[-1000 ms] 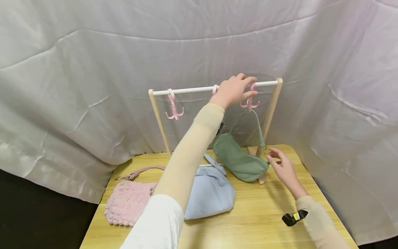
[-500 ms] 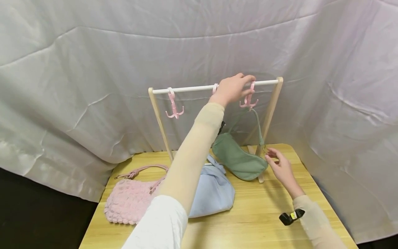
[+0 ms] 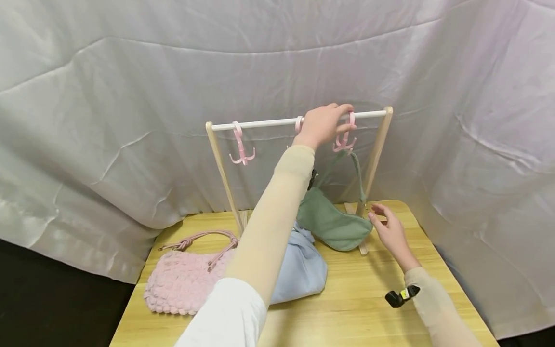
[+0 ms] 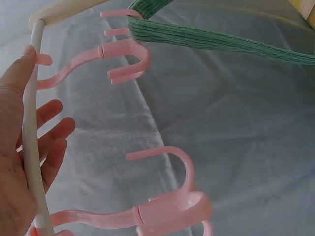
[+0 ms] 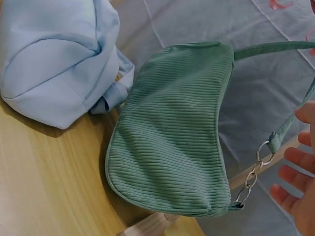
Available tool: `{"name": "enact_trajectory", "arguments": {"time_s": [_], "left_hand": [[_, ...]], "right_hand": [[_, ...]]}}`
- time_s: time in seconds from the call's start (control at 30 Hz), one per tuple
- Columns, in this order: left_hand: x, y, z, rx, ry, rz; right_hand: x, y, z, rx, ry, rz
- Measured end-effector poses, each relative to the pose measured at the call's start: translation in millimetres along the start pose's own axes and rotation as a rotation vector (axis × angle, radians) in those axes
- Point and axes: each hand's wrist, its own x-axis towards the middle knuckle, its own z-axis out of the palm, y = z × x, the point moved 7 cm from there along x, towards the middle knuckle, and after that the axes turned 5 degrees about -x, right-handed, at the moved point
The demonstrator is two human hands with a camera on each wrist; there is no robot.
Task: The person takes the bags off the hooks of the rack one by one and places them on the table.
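A green corduroy shoulder bag point(image 3: 336, 224) hangs by its strap point(image 4: 197, 37) from the right-hand pink hook point(image 4: 123, 49), its body tilted. My left hand point(image 3: 322, 126) is at the white rail point(image 4: 30, 113), one fingertip touching the top of that hook. The other left fingers reach loosely past the rail. Beside the bag's ring chain point(image 5: 252, 177), my right hand point(image 3: 390, 233) has relaxed, slightly bent fingers holding nothing. A gap shows between those fingers and the chain in the right wrist view.
A pink puffy bag point(image 3: 186, 282) and a light blue bag point(image 3: 303, 270), partly hidden by the left arm, lie on the wooden table point(image 3: 342, 313). Another pink hook point(image 3: 241, 144) hangs at the left, and a middle one point(image 4: 172, 211) beside the left wrist. Grey curtains surround the table.
My right hand has let go of the bag's chain and drawn slightly away. The green bag and its hook have swung a little left. My left hand stays at the rail.
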Motion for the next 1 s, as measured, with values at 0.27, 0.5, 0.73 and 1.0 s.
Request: {"name": "enact_trajectory", "arguments": {"time_s": [0.27, 0.5, 0.73, 1.0], "left_hand": [[0.3, 5.0, 1.4, 0.003, -0.01, -0.001], [0.6, 7.8, 1.1, -0.004, -0.014, -0.001], [2.4, 6.8, 0.7, 0.012, -0.012, 0.002], [0.3, 7.5, 0.9, 0.01, -0.021, -0.001]], "right_hand": [[17.2, 7.9, 1.2, 0.019, 0.017, 0.021], [28.6, 15.0, 8.8, 0.062, 0.023, 0.07], [30.1, 28.6, 20.1, 0.069, -0.008, 0.116], [19.5, 39.2, 27.9, 0.106, -0.062, 0.143]]}}
